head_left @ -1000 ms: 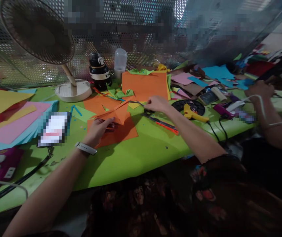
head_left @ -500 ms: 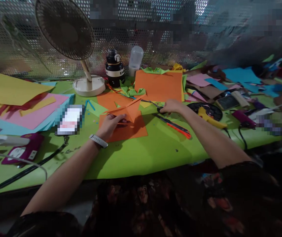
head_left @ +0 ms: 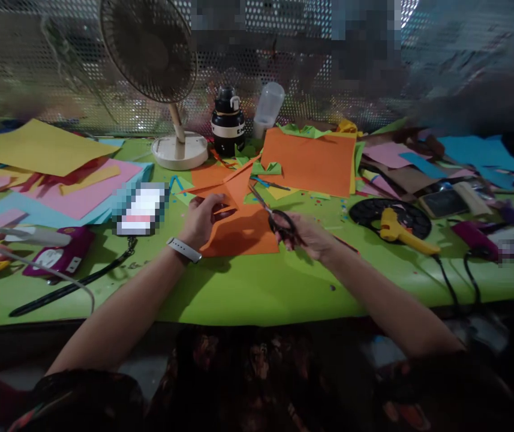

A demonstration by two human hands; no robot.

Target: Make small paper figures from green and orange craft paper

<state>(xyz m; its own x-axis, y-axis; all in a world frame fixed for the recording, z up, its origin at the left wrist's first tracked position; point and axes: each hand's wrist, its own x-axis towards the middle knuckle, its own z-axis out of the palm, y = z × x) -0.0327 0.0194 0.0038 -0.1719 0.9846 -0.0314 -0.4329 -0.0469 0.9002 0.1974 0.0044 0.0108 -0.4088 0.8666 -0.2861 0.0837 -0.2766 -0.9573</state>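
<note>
My left hand [head_left: 203, 220] is closed on a folded piece of orange paper [head_left: 240, 185], whose pointed flap rises to the right of the fingers. Beneath it, a flat orange sheet [head_left: 248, 234] lies on the green table [head_left: 248, 294]. In my right hand [head_left: 304, 233] is a pair of scissors [head_left: 278, 219], its dark handles gripped by the fingers. The blades point up and left, close to the right edge of the folded paper. A cutter knife seems mostly hidden behind my right hand; only its tip [head_left: 346, 245] shows.
A fan [head_left: 180, 149], a black bottle [head_left: 228, 129] and a clear bottle [head_left: 269, 105] stand at the back. To the left are coloured sheets [head_left: 36, 147] and a lit phone [head_left: 142, 207]. A yellow glue gun [head_left: 403, 234] rests on a black round tray [head_left: 360, 211] at right.
My right hand has lifted the scissors from the table and brought them left and nearer to the folded paper. My left hand still holds the paper. The view has shifted slightly left.
</note>
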